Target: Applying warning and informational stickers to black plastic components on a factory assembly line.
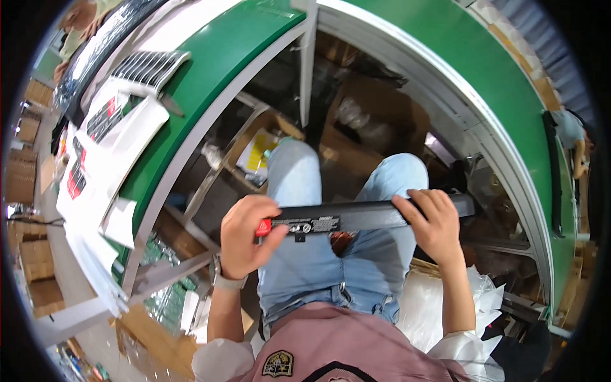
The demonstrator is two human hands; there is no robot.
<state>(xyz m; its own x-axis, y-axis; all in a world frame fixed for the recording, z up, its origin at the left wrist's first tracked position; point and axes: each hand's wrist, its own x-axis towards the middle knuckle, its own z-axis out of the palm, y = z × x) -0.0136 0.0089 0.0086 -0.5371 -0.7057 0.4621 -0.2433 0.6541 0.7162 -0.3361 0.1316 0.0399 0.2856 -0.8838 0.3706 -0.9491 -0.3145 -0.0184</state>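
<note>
A long, dark bar-shaped part (pixel 372 217) lies level across my lap, above my knees. My left hand (pixel 247 234) is closed round its left end, the thumb resting by the red end of a black-and-red label (pixel 318 224) on the bar. Farther along, my right hand (pixel 431 223) grips the bar near its right end, fingers over the top. A small dark tab (pixel 300 238) sticks out below the label. The bar's left tip is hidden by my left hand.
On the green bench (pixel 219 48) at left lie white sheets (pixel 143 127) with black-and-red labels (pixel 76 175) and a striped label sheet (pixel 153 69). Cardboard boxes (pixel 375 114) stand under the bench frame. White foam wrap (pixel 423 305) is beside my right hip. Other people are at the far edges.
</note>
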